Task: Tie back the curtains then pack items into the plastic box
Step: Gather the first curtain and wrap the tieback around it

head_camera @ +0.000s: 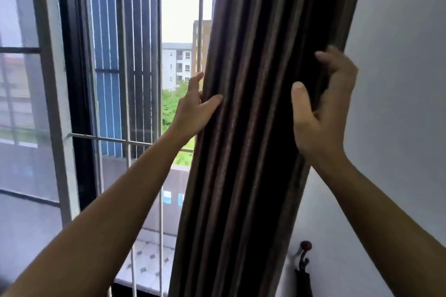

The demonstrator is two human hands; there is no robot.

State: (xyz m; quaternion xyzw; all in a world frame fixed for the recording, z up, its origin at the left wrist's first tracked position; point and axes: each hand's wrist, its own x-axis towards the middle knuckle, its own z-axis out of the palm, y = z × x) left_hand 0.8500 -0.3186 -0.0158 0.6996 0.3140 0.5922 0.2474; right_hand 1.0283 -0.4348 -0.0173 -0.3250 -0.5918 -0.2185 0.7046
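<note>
Two bare hands work one dark brown, vertically pleated fabric curtain [251, 128], which hangs gathered into a thick column between them, beside a pale grey wall to the right of the right hand. The left hand [193, 108] presses against the curtain's window-side edge, thumb laid on the front folds and fingers reaching behind; it cups the fabric without visibly closing on it. The right hand [321, 103] is curled around the wall-side folds, thumb in front and fingers hooked over the edge, gripping the cloth.

Step in hand, by judgement: bunching the curtain before tying it back. To do it well, both hands should squeeze the pleats inward evenly, keeping the folds stacked in order, so that the bundle is narrow enough for a tie to pass around. A dark metal wall hook with a round brown knob [305, 255] sits below the right forearm, with a dark strip hanging from it; whether that strip is the tie-back cannot be told. The plastic box is not in view.

The cloth looks heavy and matte, with a slight sheen on the raised ridges. Beyond the left hand stand pale, slim metal window bars [130, 142], smooth and rigid.
</note>
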